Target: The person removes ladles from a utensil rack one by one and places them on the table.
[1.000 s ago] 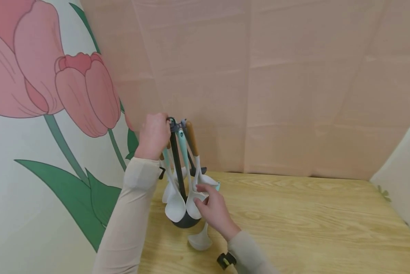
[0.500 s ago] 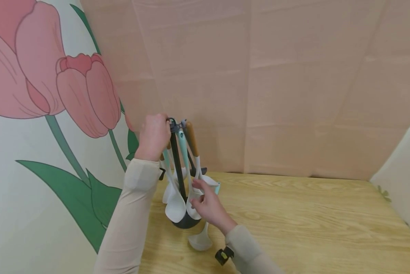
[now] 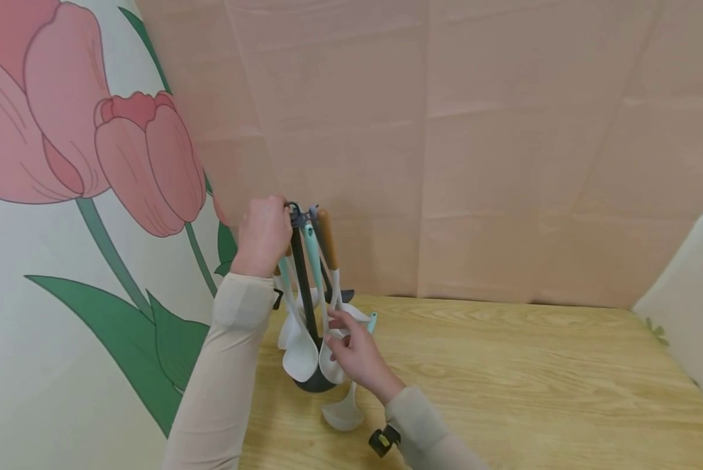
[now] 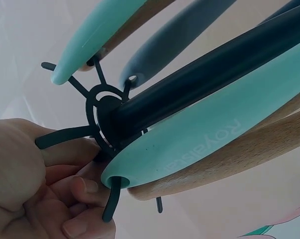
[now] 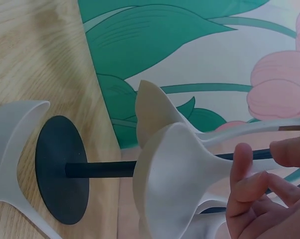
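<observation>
At the left of the table [image 3: 504, 378], the right hand [image 3: 363, 356] had been brought slightly nearer the hung white spoon [image 3: 331, 370] over the last second, so its neck was judged within reach; fingers loosely bent, thumb apart, contact unclear. The rack [image 3: 305, 287] was gripped near its top by the left hand [image 3: 264, 235], with the spoon hung below it, just beside the right hand's fingers.

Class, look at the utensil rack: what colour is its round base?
The base is near-black, seen best in the right wrist view.
</observation>
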